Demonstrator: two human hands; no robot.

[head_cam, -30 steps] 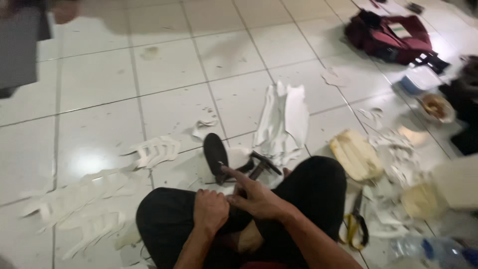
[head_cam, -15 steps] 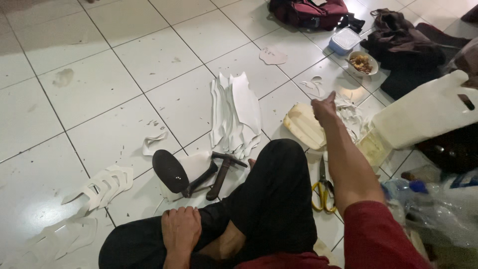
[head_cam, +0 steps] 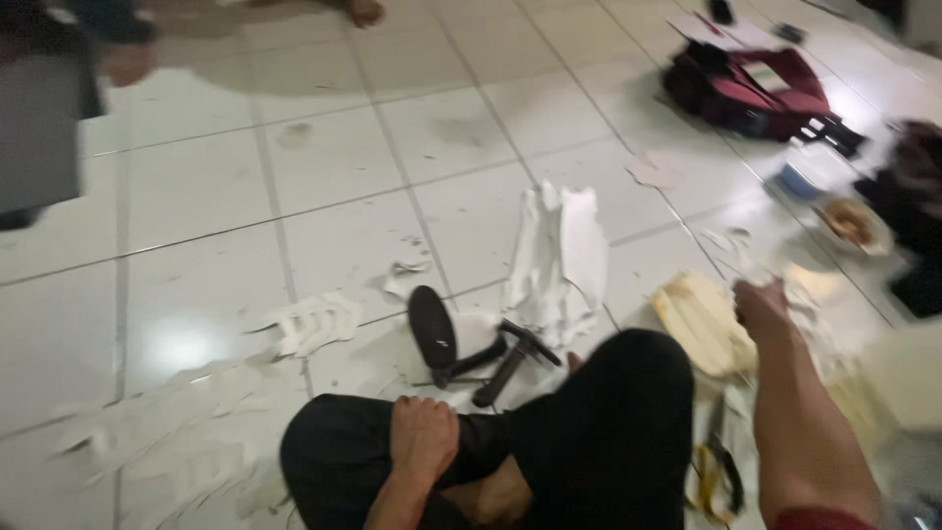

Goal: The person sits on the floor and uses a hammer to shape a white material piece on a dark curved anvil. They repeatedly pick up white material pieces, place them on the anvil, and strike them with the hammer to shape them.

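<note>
Since the earlier frame the right hand (head_cam: 763, 306) has drawn back a little and now sits over the right edge of the yellowish stack (head_cam: 699, 324); blur hides how far its fingers are open and whether they grip anything. One left hand (head_cam: 422, 439) rests palm down, fingers loosely curled, on the crossed legs in black trousers, holding nothing. Just beyond the knees lie one black sole-shaped piece (head_cam: 432, 329) and one hammer (head_cam: 513, 355). One pair of yellow-handled scissors (head_cam: 714, 471) lies near right. Several white cut pieces (head_cam: 561, 257) are scattered about. White floor tiles (head_cam: 334, 157) with grey grout spread far; one red bag (head_cam: 751, 90) sits far right.
</note>
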